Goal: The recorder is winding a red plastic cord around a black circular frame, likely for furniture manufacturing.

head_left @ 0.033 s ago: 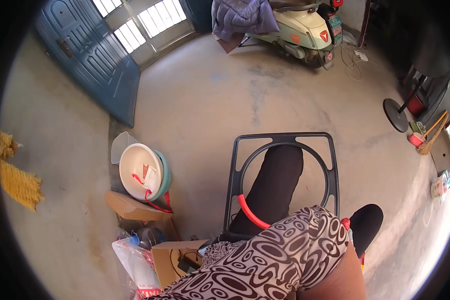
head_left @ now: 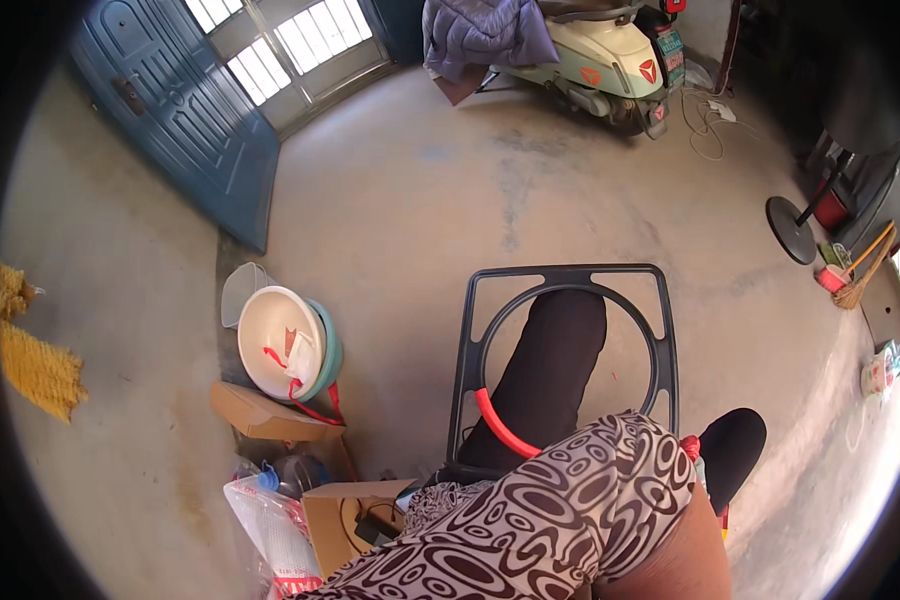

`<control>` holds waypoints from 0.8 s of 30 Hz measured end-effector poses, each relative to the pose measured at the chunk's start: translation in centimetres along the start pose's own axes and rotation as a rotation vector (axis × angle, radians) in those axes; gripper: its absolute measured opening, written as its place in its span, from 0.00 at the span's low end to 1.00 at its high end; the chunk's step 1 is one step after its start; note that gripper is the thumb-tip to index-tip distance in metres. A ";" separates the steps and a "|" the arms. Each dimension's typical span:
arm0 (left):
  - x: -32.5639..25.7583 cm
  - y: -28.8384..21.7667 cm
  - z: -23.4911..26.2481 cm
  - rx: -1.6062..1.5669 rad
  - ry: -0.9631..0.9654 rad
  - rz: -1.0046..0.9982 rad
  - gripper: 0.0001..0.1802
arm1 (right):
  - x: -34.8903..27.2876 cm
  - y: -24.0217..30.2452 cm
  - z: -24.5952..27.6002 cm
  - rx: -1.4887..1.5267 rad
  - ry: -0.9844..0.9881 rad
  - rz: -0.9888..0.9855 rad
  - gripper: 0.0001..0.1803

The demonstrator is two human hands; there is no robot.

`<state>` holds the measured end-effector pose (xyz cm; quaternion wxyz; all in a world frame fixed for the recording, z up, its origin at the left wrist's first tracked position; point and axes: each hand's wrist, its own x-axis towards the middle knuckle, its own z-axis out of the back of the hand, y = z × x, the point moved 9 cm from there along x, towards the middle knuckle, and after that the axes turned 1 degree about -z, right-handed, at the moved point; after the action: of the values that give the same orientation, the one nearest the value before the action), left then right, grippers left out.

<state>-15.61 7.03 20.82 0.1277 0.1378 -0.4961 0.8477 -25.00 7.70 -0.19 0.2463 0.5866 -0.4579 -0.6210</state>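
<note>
Neither of my hands shows. Brown-and-white patterned cloth [head_left: 530, 520] spans the lower middle, with bare skin [head_left: 670, 550] at its lower right edge; which part of my body this is, I cannot tell. Just beyond the cloth is a black squarish frame [head_left: 568, 271] with a round opening. A red curved strip [head_left: 507, 430] follows the ring's lower left, its lower end hidden by the cloth. Through the opening a black-clad leg [head_left: 560, 350] is visible. Another black-clad part [head_left: 735, 455] lies right of the cloth, beside a small red piece [head_left: 690, 447].
At left, a cream basin [head_left: 260, 350] sits against a teal one [head_left: 331, 350], near cardboard boxes [head_left: 270, 415] and a white-and-red bag [head_left: 270, 525]. A blue door [head_left: 185, 110] stands far left, a scooter [head_left: 600, 60] at the back. A round black stand [head_left: 791, 232] and broom [head_left: 855, 290] are right.
</note>
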 end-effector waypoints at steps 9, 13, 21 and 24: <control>-0.1 0.2 0.1 -0.028 -0.015 -0.016 0.11 | 0.4 0.3 -0.5 0.197 -0.025 0.095 0.09; -0.2 0.0 -0.2 -0.029 0.005 -0.021 0.11 | 0.5 0.2 -0.3 0.059 -0.036 0.043 0.09; 0.0 0.4 -1.1 -0.037 0.028 -0.020 0.12 | 1.0 -0.7 0.6 -0.100 -0.064 -0.003 0.12; 0.1 0.1 -0.8 -0.035 0.027 -0.020 0.13 | 0.8 -0.5 0.5 -0.216 -0.087 -0.017 0.14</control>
<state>-15.86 7.71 20.41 0.1455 0.1290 -0.5077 0.8393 -25.55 7.44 -1.08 0.2826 0.5328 -0.3935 -0.6938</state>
